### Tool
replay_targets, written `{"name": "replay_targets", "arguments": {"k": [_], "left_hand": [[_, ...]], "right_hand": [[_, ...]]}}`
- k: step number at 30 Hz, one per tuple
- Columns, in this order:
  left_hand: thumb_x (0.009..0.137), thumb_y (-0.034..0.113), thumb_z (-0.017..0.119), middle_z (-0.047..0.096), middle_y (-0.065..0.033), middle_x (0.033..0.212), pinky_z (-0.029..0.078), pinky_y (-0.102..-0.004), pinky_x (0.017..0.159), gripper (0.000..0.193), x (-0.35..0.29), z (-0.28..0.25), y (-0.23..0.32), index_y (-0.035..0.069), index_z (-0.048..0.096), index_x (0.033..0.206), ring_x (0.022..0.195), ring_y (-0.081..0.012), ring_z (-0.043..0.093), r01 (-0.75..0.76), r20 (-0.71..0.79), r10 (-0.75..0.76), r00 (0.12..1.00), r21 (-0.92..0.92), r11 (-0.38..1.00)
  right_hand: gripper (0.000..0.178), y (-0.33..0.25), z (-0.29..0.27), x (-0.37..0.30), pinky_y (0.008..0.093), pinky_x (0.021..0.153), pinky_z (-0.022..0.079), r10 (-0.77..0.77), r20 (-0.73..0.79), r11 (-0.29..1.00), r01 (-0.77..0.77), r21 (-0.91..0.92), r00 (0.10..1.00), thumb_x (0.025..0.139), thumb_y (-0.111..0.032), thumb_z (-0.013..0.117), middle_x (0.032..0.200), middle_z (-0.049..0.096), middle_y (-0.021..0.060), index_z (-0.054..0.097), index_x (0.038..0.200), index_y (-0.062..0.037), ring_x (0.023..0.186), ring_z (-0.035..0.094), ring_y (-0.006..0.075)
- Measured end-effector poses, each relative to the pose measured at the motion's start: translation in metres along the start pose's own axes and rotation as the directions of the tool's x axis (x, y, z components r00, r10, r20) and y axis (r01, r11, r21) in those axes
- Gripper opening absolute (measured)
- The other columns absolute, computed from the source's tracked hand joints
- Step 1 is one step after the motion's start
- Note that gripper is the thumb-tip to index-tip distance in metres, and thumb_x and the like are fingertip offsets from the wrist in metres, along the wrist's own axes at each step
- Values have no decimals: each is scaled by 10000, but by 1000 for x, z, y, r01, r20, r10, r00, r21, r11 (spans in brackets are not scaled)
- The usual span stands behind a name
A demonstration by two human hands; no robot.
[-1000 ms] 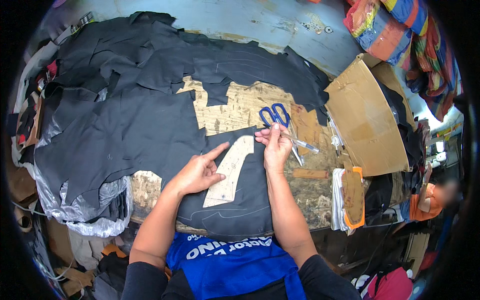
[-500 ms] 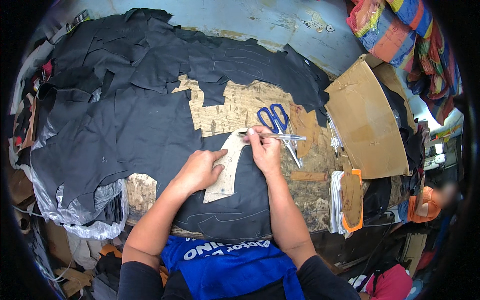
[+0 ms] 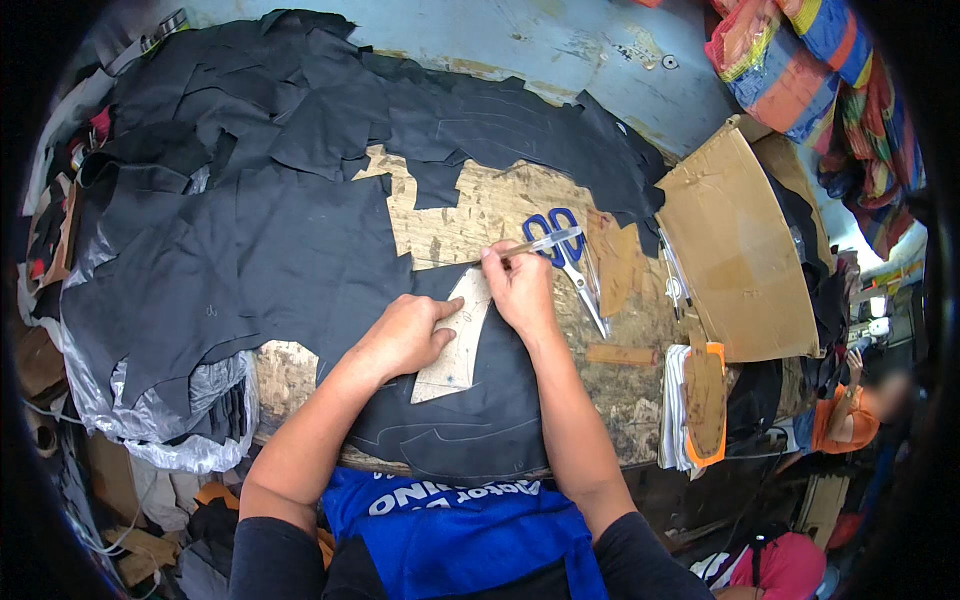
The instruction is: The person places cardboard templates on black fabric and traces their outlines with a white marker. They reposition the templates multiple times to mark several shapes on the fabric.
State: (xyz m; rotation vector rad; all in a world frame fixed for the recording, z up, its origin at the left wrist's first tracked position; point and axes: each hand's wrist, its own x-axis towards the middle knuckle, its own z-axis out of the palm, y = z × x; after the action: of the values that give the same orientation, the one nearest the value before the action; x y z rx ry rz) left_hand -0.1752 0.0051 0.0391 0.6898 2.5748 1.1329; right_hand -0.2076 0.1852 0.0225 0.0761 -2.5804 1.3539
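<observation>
The right hand's (image 3: 518,288) thumb and fingers are closed on a clear-barrelled pen (image 3: 552,241), which lies slantwise at the upper end of a pale, curved template (image 3: 447,368); its tip is hard to make out, though it seems to sit by the template's edge. The left hand (image 3: 403,335) grips nothing: its forefinger and thumb, spread apart, press the template down. Under the template a black sheet (image 3: 507,370), marked with pale outlines, reaches the near edge of the tabletop (image 3: 625,415). Beyond the right hand lie blue-handled scissors (image 3: 583,295), blades toward the near edge. Black pieces (image 3: 240,250) spread over the tabletop's left side, and a cardboard box (image 3: 745,255) stands at its right edge.
</observation>
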Motion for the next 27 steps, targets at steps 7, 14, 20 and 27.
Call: {"name": "replay_targets", "arguments": {"k": [7,14,20,27], "left_hand": [[767,61,681,487,-1,580,420,-263,543,462,-4,-7,-12,22,588,1218,534,-90,457,151,-5,-158,987,-265,952],[705,59,691,523,-45,582,446,-280,550,551,-13,-36,-28,27,559,1239,531,-117,516,188,-169,-227,959,-220,957],[699,45,702,549,-61,615,463,-297,581,709,-11,-34,-31,24,417,1349,559,-158,549,196,-197,-233,952,-191,962],[718,31,691,535,-54,624,452,-296,587,709,-11,-31,-30,46,413,1370,555,-141,521,200,-262,-245,933,-187,962]], "right_hand": [[171,8,-8,-14,279,545,515,232,-209,843,-90,531,950,927,-125,545,683,632,99,575,864,31,579,630,158],[171,-3,18,-51,232,529,437,-29,-60,908,52,416,998,896,-124,607,637,604,36,583,794,11,581,558,76],[182,-2,22,-46,256,542,458,-114,2,926,105,364,994,903,-138,594,652,619,54,592,819,23,580,568,98],[182,1,16,-45,214,603,470,-57,77,923,23,384,995,924,-131,557,738,653,60,607,831,17,646,580,77]]}}
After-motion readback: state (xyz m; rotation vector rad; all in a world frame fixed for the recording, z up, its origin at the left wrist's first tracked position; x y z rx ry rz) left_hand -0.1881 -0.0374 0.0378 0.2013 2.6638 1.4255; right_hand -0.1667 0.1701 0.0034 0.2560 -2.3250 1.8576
